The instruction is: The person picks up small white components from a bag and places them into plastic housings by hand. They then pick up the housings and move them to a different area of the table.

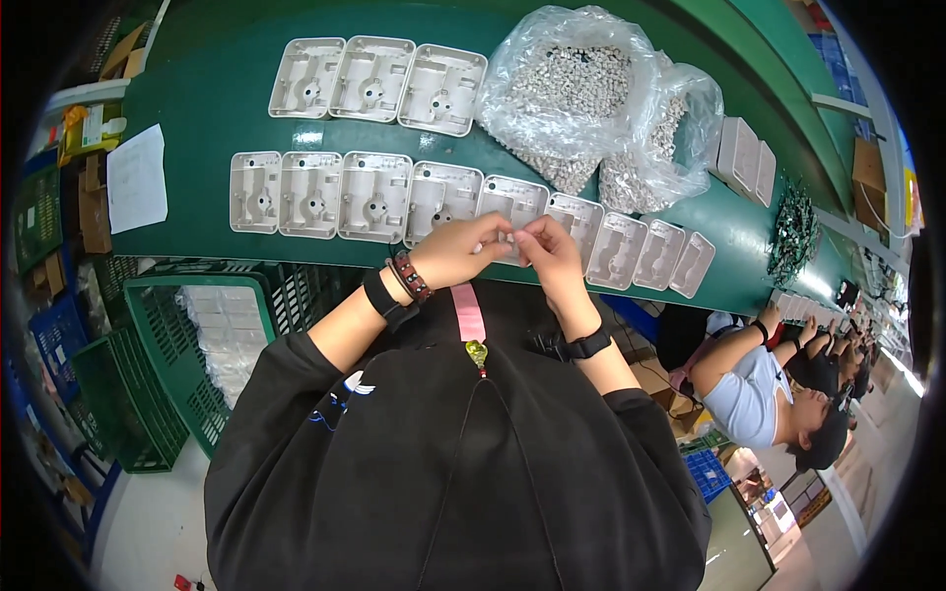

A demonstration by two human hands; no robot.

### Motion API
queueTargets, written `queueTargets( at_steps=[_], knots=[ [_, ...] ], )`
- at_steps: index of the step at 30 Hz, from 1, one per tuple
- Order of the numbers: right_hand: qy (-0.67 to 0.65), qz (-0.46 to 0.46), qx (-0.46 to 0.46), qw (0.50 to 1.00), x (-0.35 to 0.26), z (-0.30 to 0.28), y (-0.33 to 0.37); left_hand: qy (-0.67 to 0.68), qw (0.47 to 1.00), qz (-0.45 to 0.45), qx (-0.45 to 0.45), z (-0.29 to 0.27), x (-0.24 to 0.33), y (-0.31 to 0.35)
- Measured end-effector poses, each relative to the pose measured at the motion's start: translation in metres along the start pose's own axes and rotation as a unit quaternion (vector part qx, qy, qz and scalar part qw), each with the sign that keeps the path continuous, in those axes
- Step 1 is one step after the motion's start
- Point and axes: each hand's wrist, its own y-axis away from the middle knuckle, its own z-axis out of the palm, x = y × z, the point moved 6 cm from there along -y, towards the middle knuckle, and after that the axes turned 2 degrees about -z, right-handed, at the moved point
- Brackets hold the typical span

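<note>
My left hand and my right hand meet fingertip to fingertip above the near edge of the green table. Both are closed in a pinch around a tiny pale piece, too small to make out. Under and behind them runs a curved row of open white plastic housings, several side by side. A housing in that row lies just beyond my fingers, its near part hidden by them. Farther back sit three more white housings.
Clear plastic bags full of small whitish parts stand at the back. Right of them are stacked housings and a pile of small dark pieces. A paper sheet lies left. Below is a green crate; a co-worker sits right.
</note>
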Motion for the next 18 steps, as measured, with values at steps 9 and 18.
queueTargets(
  at_steps=[9, 18],
  knots=[
    [0.101, -0.037, -0.035, 0.994, -0.011, -0.025, -0.011, -0.178, 0.982, -0.041, -0.043, 0.018, 0.003, 0.015],
    [0.234, -0.469, 0.422, 0.740, -0.177, -0.162, -0.017, -0.116, 0.992, -0.031, 0.041, 0.028, 0.021, 0.008]
  ],
)
